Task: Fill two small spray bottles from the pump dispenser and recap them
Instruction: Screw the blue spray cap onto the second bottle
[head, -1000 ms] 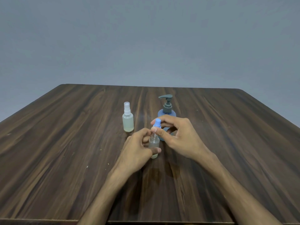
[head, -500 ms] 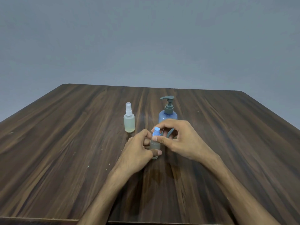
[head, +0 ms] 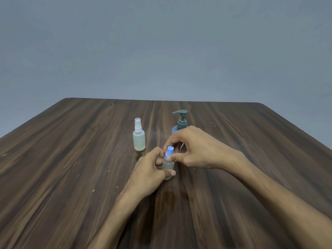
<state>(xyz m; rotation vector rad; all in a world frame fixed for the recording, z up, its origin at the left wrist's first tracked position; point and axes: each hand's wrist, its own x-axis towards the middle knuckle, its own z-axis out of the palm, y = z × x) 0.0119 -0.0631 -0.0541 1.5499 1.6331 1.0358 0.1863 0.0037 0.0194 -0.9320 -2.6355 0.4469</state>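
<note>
A small clear spray bottle [head: 168, 165] with a blue spray head [head: 169, 153] stands on the table's middle. My left hand [head: 147, 174] grips its body, thumb across the lower front. My right hand [head: 195, 147] pinches the blue spray head at its base from the right. Behind my right hand stands the blue pump dispenser [head: 181, 121] with a grey pump, its body mostly hidden. A second small spray bottle [head: 138, 138], with a white spray head and pale liquid inside, stands upright to the left, apart from both hands.
The dark wooden table [head: 71, 168] stretches wide on both sides, with its far edge against a plain grey wall. A dark wet-looking stain [head: 167, 198] lies on the wood just in front of the held bottle.
The blue spray head has come down onto the bottle's neck. My right hand's fingers have shifted round it, and my left hand keeps its hold on the body.
</note>
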